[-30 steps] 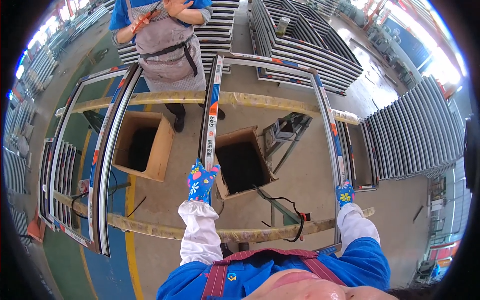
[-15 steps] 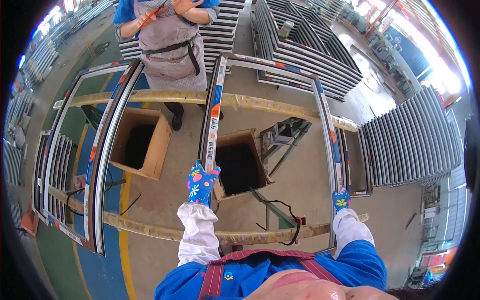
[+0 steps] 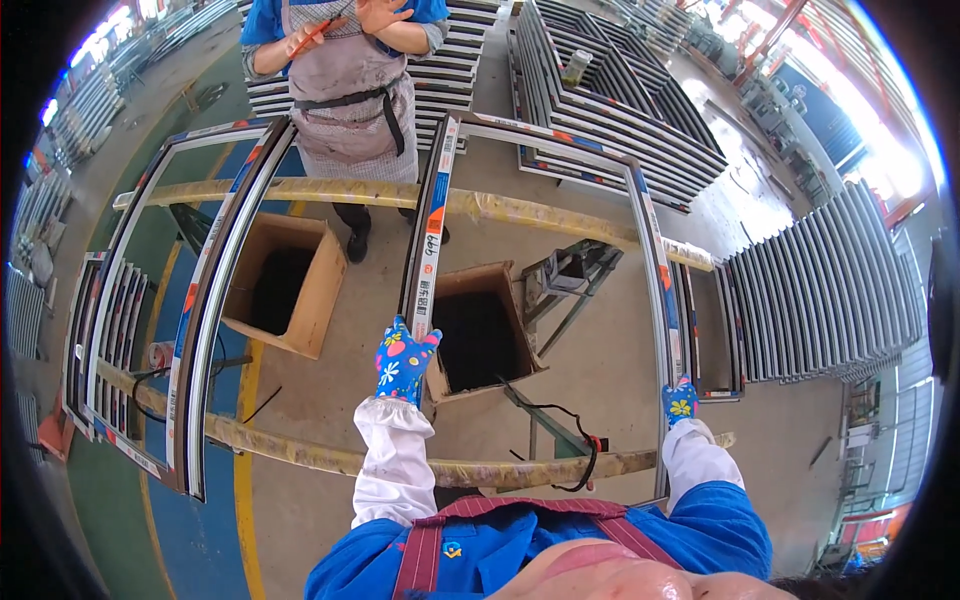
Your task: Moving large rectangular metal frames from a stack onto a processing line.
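A large rectangular window frame (image 3: 432,225), dark-edged with printed protective film, lies across two tape-wrapped support bars. My left hand (image 3: 402,362), in a blue flowered glove, is closed around its left side rail. On the opposite rail, my right hand (image 3: 681,402) grips near the end closest to me, in a matching glove. White sleeve covers reach up both forearms. The frame's near edge is partly hidden below my chest. Another similar frame (image 3: 215,240) rests on the bars at the left, away from my hands.
A co-worker (image 3: 355,110) stands across the bars, holding a reddish item. Two open cardboard boxes (image 3: 315,290) sit beneath. The far bar (image 3: 500,206) and near bar (image 3: 320,456) cross underneath. Stacked frames (image 3: 620,120) stand behind, more (image 3: 825,285) at right.
My view has shifted slightly, and both hands stay on the frame's side rails. The co-worker's hands have moved a little.
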`<state>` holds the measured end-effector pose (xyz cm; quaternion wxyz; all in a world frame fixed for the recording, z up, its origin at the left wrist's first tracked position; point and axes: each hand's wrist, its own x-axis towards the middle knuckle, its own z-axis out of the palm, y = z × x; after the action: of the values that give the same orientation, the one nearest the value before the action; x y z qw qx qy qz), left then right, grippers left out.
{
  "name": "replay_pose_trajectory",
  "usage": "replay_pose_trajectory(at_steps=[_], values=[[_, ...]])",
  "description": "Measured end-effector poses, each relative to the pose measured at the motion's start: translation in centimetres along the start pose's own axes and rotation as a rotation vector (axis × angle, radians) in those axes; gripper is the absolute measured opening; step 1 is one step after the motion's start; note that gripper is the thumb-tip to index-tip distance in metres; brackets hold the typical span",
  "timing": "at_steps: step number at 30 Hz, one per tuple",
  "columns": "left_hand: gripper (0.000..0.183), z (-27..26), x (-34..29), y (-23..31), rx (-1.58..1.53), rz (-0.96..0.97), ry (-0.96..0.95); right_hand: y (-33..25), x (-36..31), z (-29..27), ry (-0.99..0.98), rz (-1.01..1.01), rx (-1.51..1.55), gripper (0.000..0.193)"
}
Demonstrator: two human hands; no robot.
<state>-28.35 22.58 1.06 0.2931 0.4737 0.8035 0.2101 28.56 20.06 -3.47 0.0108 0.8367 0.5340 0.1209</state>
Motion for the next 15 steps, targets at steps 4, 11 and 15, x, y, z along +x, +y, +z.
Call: replay_pose_trajectory(at_steps=[4, 11, 15], values=[[0.085, 0.4, 0.1, -0.1, 0.010, 0.030, 0.029, 0.1, 0.1, -0.5, -0.126, 0.044, 0.069, 0.044], [0.082, 0.3, 0.0, -0.6, -0.011, 0.057, 0.046, -0.6, -0.1, -1.0, -0.042, 0.059, 0.126, 0.037], [0.078, 0.7, 0.2, -0.7, 0.016, 0.064, 0.065, 0.4, 0.1, -0.1, -0.104, 0.068, 0.114, 0.035]])
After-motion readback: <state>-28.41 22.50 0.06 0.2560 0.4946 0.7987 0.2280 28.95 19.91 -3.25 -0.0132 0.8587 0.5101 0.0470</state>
